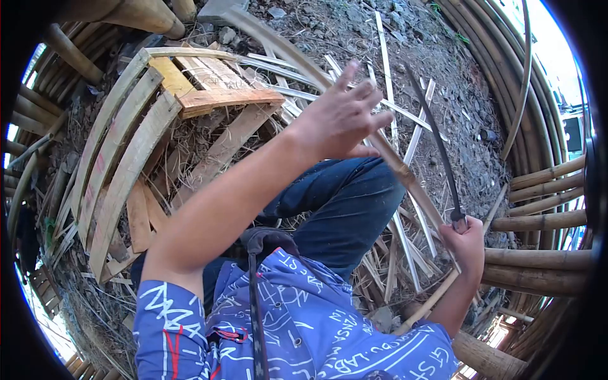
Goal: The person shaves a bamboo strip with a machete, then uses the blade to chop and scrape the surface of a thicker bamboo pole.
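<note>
My left hand (348, 117) is over a long split bamboo pole (402, 170), fingers spread and apart, with the pole passing beneath the palm. The pole slants from the upper left, across my bent knee, to beside my right forearm. My right hand (463, 244) is closed around the dark handle of a machete (436, 130). Its long, thin, slightly curved blade points up and away from me, to the right of the pole. The right wrist lies close against the lower part of the pole.
A curved wooden slatted frame (231, 98) stands to the left. Pale split strips (384, 60) and shavings litter the rough ground (472, 120). Bamboo poles (541, 221) line the right side, and more bamboo (76, 54) stands at the upper left. A concrete block (221, 7) lies at the top.
</note>
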{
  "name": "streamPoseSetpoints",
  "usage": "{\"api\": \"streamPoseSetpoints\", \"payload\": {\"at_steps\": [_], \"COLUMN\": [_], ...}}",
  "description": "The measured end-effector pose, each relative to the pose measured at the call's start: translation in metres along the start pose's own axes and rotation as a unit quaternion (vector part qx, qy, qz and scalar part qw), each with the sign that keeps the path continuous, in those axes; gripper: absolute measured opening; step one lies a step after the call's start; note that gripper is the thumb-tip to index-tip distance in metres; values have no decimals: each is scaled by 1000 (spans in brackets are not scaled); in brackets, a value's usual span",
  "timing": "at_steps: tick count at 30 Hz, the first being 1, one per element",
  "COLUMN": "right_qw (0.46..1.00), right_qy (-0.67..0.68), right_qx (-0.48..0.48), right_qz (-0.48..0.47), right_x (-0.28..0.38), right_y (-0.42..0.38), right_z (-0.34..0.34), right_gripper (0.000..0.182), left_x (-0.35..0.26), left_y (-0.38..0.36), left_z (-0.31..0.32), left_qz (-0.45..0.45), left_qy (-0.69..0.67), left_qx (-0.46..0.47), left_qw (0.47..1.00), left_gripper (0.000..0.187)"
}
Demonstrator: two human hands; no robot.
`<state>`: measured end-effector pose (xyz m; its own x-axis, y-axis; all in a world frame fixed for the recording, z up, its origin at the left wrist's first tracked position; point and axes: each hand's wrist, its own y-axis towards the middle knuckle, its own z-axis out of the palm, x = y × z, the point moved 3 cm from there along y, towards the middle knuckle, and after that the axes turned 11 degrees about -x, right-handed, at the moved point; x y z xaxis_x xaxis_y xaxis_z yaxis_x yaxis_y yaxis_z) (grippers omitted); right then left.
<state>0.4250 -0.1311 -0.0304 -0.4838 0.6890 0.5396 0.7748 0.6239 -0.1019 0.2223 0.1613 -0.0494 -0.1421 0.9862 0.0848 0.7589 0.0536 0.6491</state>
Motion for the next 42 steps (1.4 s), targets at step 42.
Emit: {"api": "streamPoseSetpoints", "payload": {"at_steps": [42], "right_qw": [737], "right_qy": [663], "right_qx": [-47], "right_qz": [125], "right_x": [127], "right_y": [34], "right_z": [133], "right_gripper": [19], "left_x": [-29], "left_y": [-154], "left_z": [-86], "left_qz": [-615], "left_qy": [-580], "left_qx": [134], "left_qw": [517], "left_gripper": [24]}}
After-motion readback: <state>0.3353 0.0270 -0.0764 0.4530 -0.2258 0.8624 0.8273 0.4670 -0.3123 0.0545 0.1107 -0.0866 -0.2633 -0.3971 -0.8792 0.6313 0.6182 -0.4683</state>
